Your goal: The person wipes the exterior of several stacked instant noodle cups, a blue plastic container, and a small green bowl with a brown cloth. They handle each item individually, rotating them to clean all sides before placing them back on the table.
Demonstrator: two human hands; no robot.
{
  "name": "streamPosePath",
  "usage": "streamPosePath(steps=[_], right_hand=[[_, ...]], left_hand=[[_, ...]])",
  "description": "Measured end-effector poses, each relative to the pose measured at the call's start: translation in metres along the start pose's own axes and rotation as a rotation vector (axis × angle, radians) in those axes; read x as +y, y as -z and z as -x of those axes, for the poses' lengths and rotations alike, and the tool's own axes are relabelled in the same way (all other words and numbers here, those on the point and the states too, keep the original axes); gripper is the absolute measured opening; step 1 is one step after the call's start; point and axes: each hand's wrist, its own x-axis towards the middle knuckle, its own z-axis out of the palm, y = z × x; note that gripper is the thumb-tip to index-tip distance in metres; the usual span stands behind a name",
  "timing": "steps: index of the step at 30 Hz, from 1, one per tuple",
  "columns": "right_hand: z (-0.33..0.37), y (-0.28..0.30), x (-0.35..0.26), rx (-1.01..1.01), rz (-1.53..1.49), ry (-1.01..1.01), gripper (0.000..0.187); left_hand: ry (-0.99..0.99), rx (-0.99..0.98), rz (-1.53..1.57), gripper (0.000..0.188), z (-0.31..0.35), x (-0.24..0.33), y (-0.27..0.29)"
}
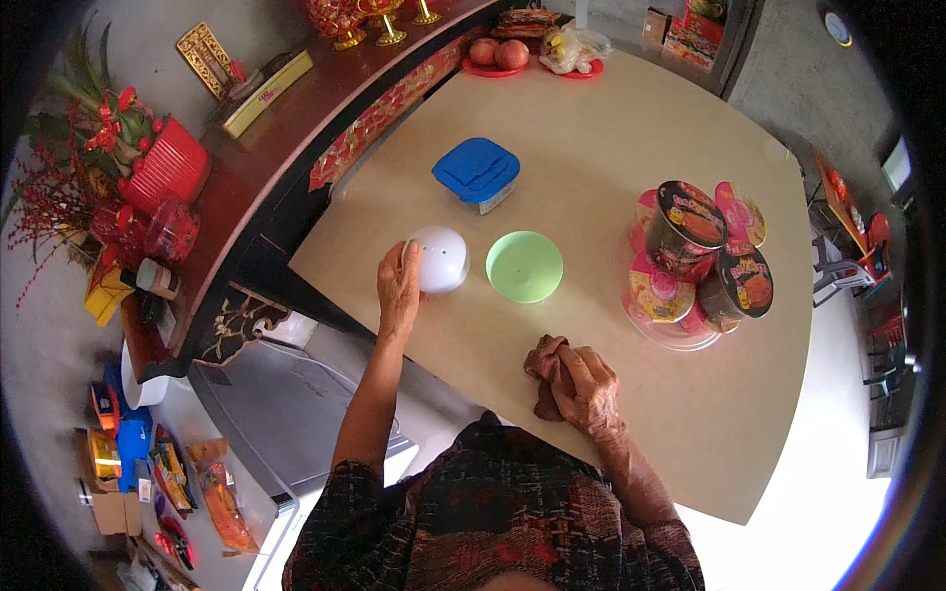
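Note:
My left hand (399, 288) is closed against the left side of a smooth white rounded object (443, 260) with a few small dark holes near its top. Its exact kind I cannot make out. To its right, apart from it, a light green bowl (524, 267) sits on the table. In my right hand (589, 390), near the table's front edge, is a crumpled brown cloth (548, 371), pressed down on the tabletop. Farther back lies a clear container with a blue lid (477, 168).
Instant noodle cups (687, 219) stand piled on a clear round tray (680, 339) on the right of the beige table (591, 138). At the far edge are red plates with round fruit (510, 55) and a plastic bag (574, 47). A dark red shelf (286, 123) borders the left.

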Motion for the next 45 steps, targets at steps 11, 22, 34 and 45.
streamPosePath(steps=[11, 22, 34, 45], right_hand=[[0.001, 0.000, 0.000, -0.010, -0.013, -0.020, 0.037], [-0.001, 0.004, -0.003, 0.024, -0.042, 0.009, 0.029], [-0.001, 0.005, -0.001, 0.019, -0.054, 0.011, 0.028], [0.003, 0.007, 0.004, 0.230, -0.212, -0.108, 0.040]], left_hand=[[0.050, -0.010, 0.011, 0.055, -0.003, 0.001, 0.000], [-0.126, -0.049, -0.214, 0.044, -0.017, -0.019, 0.014], [-0.960, -0.381, -0.810, 0.045, 0.071, 0.022, -0.068], [-0.018, -0.513, 0.444, 0.017, 0.101, 0.027, -0.076]])
